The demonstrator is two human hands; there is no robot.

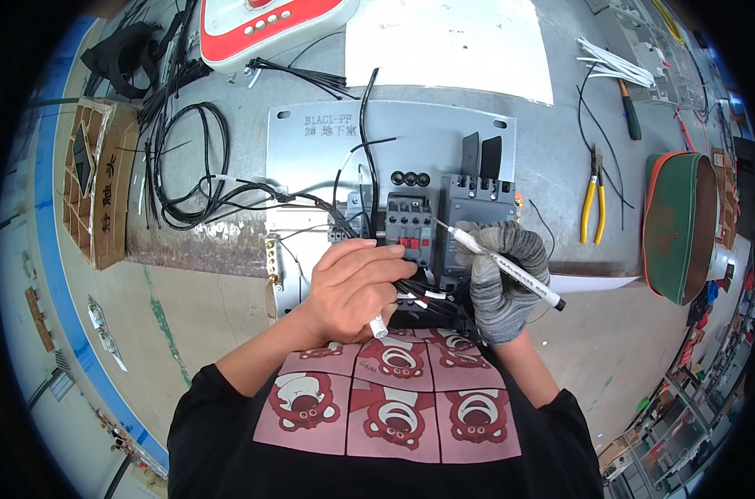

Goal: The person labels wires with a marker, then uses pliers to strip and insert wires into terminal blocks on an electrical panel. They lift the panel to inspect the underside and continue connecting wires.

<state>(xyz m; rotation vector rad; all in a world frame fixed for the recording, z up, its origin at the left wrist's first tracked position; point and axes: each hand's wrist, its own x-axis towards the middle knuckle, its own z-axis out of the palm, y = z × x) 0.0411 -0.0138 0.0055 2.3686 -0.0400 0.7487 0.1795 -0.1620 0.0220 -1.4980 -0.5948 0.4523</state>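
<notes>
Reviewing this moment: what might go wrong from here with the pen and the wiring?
The pen in the right hand points its thin tip toward the dark block; a slip might leave a stray mark.

The loose black cables run close to the left hand, so a sideways move could snag them.

The white piece sticking out under that hand might drop.

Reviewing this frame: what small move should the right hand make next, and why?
Probably ease the slim white marker slightly leftward: the grey knit-gloved right hand points its exposed tip toward the screw terminals on the boxy dark-grey electrical component, though contact can't be confirmed.
</notes>
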